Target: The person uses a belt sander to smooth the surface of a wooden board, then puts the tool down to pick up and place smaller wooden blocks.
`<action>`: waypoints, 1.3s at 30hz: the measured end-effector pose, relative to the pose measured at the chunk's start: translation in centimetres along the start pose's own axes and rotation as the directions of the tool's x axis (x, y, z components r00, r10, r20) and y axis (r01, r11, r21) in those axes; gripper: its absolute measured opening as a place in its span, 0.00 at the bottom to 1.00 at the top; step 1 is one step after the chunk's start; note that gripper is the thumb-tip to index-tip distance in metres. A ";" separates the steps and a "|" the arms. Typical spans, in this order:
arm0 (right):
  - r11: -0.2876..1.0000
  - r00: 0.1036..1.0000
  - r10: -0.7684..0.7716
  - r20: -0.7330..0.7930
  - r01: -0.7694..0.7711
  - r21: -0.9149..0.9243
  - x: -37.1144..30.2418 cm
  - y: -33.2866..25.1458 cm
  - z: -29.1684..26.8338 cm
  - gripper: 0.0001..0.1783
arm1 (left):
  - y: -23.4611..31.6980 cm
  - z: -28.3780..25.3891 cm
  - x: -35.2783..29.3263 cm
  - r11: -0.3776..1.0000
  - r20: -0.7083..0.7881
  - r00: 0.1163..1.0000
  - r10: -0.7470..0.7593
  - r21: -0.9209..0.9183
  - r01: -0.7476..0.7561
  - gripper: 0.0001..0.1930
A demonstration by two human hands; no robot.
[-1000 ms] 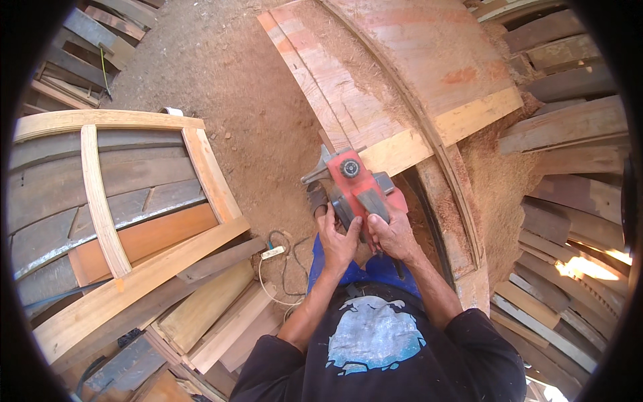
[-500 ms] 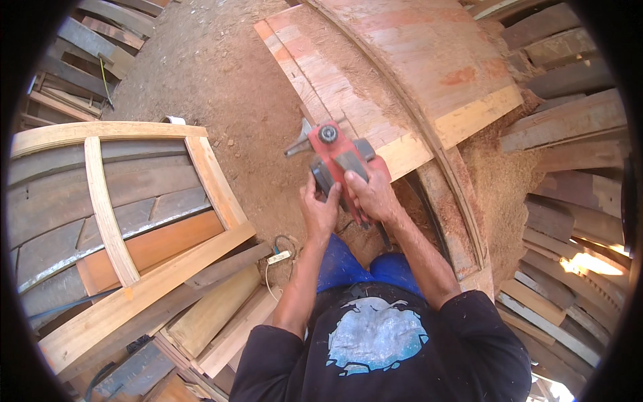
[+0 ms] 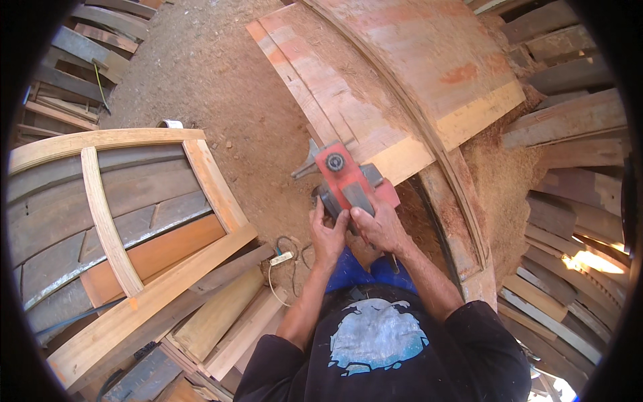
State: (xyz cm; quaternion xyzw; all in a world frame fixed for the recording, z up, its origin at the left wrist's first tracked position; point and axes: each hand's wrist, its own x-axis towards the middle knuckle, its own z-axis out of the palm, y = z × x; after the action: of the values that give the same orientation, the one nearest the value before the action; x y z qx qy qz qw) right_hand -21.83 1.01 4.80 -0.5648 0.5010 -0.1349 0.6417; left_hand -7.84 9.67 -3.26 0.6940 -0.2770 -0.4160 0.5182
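Note:
A red and black electric hand planer (image 3: 349, 175) is held up in front of my body, with its dark round knob on top. My left hand (image 3: 327, 234) grips its black side part, thumb and fingers closed on it. On the right, my right hand (image 3: 383, 224) wraps round the rear of the planer, thumb laid along its top. Just beyond the tool is a wooden panel (image 3: 335, 107) strewn with sawdust. Over the panel runs a long curved-looking wooden strip (image 3: 402, 97). The planer's underside is hidden.
A pale wooden frame (image 3: 110, 221) lies at left over stacked boards. Near my left forearm, a white power strip (image 3: 281, 258) with cords rests by the timber. Several rough planks (image 3: 569, 120) line the right side. Sawdust covers the ground (image 3: 201, 74).
Both hands have brought the planer slightly nearer to my body and to the right. My grip on it looks much the same.

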 end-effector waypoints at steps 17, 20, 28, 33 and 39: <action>0.974 0.971 -0.227 -0.079 0.225 -0.031 6.0 -5.2 0.3 0.22 | 3.4 -1.5 7.5 0.989 0.004 0.996 0.087 -0.122 -0.085 0.23; 0.985 0.981 -0.171 -0.087 0.173 0.010 0.3 -1.9 0.3 0.23 | 1.4 -0.4 1.1 0.999 0.020 1.000 0.024 -0.042 -0.023 0.27; 0.977 0.987 -0.155 -0.035 0.159 0.140 -2.0 -0.6 0.5 0.27 | 0.0 -0.1 -1.4 0.999 -0.017 1.000 -0.009 0.033 0.009 0.35; 0.983 0.987 -0.154 -0.043 0.157 0.100 4.2 -2.7 1.2 0.28 | 1.9 -1.4 5.2 0.991 0.009 1.000 0.023 -0.129 -0.022 0.33; 0.964 0.975 -0.207 -0.081 0.218 0.154 12.8 -8.3 1.5 0.29 | 5.5 -2.9 14.5 0.985 0.033 0.999 0.015 -0.174 -0.009 0.32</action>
State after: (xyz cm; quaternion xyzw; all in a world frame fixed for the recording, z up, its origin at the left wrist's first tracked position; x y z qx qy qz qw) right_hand -11.42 -10.27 5.42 -0.5568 0.4453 -0.2612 0.6507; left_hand 2.18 -2.44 -1.92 0.6371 -0.2528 -0.4472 0.5746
